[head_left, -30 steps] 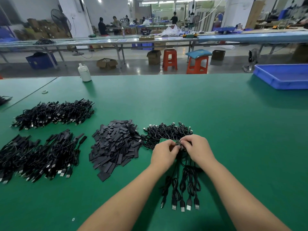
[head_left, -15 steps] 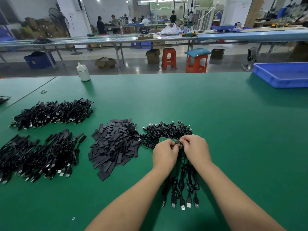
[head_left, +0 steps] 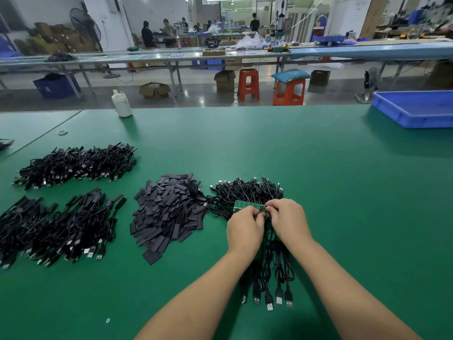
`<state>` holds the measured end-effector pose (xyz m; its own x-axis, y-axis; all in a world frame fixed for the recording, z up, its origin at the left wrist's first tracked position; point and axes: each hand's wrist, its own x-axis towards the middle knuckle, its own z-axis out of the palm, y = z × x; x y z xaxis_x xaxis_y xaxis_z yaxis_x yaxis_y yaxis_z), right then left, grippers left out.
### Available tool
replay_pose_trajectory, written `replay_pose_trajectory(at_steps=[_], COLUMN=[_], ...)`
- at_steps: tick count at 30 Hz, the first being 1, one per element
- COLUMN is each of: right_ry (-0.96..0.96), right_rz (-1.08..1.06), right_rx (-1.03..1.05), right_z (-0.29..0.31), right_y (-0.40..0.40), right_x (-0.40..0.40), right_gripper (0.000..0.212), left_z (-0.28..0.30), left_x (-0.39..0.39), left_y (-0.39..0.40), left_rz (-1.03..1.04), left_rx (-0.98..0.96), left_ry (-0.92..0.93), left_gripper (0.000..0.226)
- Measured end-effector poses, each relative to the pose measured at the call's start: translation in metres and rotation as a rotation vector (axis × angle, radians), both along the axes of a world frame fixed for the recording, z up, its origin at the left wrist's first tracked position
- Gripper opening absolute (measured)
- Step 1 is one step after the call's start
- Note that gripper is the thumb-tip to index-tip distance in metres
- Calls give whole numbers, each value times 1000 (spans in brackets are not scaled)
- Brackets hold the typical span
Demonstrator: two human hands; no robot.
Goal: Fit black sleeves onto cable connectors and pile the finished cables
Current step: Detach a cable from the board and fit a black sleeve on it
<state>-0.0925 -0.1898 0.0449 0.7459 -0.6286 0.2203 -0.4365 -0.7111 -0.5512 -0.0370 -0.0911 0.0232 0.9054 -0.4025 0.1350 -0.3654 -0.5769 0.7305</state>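
Cables point(head_left: 277, 273): five plugs near (in a row) | left grip point(head_left: 244, 228), right grip point(head_left: 289, 222) pinching green board point(head_left: 247, 206)

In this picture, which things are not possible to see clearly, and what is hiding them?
- Head view: what the fingers pinch at the green board; the left hand and right hand cover it.
- Head view: the upper ends of the five cables run under the hands and forearms.
- Head view: the near cable pile is cut off by the left edge.
- Head view: the blue tray is cut off by the right edge.
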Motion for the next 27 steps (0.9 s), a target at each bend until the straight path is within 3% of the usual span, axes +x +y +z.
replay_pose_trajectory(at_steps=[7, 13, 22, 27], right_ry=[-2, 7, 87, 100], right_rz=[28, 55, 89, 116], right_rx=[-66, -58, -5, 4], right_z=[-3, 0, -5, -8], right_y=[2, -18, -26, -24], right_x=[2, -2, 3, 4], right_gripper=[21, 18, 19, 20], left_z=[1, 11, 55, 71], left_x=[5, 38, 61, 69], left_y=[4, 40, 102, 113], left_rz=[8, 63, 130, 179], left_rx=[7, -178, -330, -470], left_ry=[13, 112, -146, -137], left_gripper=[23, 19, 20, 19])
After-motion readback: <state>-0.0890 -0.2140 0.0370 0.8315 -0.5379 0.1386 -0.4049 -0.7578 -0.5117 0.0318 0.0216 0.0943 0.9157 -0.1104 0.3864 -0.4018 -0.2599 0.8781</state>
